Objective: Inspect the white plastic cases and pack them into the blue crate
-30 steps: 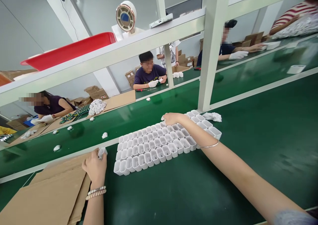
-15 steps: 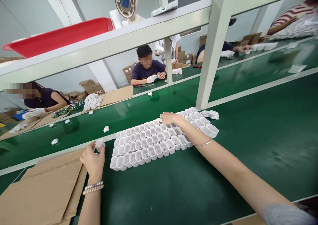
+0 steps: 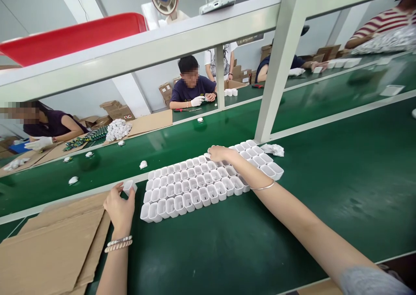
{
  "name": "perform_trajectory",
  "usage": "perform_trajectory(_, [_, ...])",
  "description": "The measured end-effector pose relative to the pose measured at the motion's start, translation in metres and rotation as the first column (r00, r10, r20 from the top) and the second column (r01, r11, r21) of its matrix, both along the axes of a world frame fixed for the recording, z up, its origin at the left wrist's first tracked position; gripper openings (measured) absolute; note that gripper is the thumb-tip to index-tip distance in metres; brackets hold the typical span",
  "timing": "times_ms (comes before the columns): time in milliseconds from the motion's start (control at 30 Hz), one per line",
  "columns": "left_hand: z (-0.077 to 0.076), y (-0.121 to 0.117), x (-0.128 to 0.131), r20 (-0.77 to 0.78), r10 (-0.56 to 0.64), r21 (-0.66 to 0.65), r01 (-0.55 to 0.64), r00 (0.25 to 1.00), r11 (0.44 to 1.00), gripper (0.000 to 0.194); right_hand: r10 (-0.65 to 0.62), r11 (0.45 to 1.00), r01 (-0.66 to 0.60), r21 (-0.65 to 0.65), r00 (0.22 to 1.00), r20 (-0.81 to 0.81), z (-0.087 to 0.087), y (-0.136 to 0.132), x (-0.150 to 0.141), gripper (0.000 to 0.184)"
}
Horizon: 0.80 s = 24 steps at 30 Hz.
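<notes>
Between the thumb and fingers of my left hand (image 3: 119,203) is a small white plastic cup (image 3: 130,186), held just left of the array. Rows of matching white cups (image 3: 197,198) stand open side up, packed close together on the green table (image 3: 208,251). My right hand (image 3: 219,153) reaches over the back row, its fingers closed at the edge of a cup there. What those fingers grip is mostly hidden by the hand. My right forearm covers part of the rows.
Flat cardboard sheets (image 3: 48,251) lie at the left. A crumpled white wad (image 3: 273,150) rests by the post (image 3: 276,69). Behind the cups, small white parts (image 3: 143,165) sit on the green conveyor belt (image 3: 175,143). Co-workers sit across it. A red tray (image 3: 78,37) is on the shelf above.
The view has shifted slightly. The small white parts on the belt have moved a little to the right. Both my hands keep nearly the same pose.
</notes>
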<state>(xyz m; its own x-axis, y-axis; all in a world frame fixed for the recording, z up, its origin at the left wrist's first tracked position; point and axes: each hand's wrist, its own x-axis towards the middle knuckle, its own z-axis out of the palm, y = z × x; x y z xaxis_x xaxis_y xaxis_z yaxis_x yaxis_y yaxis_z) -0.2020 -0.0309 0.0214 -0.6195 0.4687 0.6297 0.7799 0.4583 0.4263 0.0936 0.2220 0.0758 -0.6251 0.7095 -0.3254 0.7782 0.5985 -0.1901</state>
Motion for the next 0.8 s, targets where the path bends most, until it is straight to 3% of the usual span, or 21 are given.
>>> perform_trajectory(133, [0.005,0.001,0.008,0.156,-0.053,0.143,0.030,0.986,0.989,0.045,-0.001,1.000,0.001,0.008,1.000,-0.024,-0.003,0.003,0.000,0.028])
perform_trajectory(300, [0.007,0.002,0.015,0.363,-0.215,0.463,0.025,0.906,0.886,0.047,0.024,0.998,-0.018,0.063,0.996,-0.089,-0.003,0.003,-0.001,0.032])
perform_trajectory(500, [-0.002,0.008,0.012,0.398,-0.387,0.596,0.087,0.831,0.799,0.048,0.142,0.978,-0.105,0.178,0.967,-0.210,0.022,-0.020,-0.008,0.048])
perform_trajectory(567, [-0.004,0.012,0.013,0.400,-0.475,0.634,0.138,0.784,0.761,0.048,0.204,0.967,-0.158,0.200,0.951,-0.232,0.031,-0.028,-0.027,0.047])
perform_trajectory(667, [-0.005,0.017,0.016,0.392,-0.550,0.666,0.184,0.737,0.723,0.054,0.268,0.951,-0.223,0.215,0.941,-0.208,0.035,-0.032,-0.079,0.040])
perform_trajectory(800, [-0.004,0.018,0.020,0.416,-0.510,0.646,0.149,0.753,0.748,0.059,0.298,0.946,-0.270,0.179,0.942,-0.153,0.022,-0.026,-0.162,0.035])
